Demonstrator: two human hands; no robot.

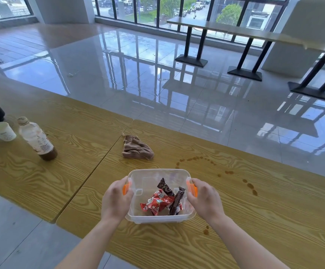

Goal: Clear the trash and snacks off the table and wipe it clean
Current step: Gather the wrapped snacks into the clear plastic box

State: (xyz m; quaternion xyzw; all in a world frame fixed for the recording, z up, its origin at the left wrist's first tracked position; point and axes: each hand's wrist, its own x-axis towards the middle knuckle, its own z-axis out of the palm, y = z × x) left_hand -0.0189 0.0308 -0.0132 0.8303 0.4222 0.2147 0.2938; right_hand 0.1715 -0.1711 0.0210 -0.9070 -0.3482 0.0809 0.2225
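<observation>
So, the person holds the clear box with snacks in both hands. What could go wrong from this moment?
1. The clear box has no lid, and the left hand and right hand grip only its orange latches. If it tilts, the snack packets may fall out.
2. Brown spill drops lie near the box. Setting it there could smear them.
3. The bottle with brown liquid stands on the table; a careless reach may tip it.
</observation>
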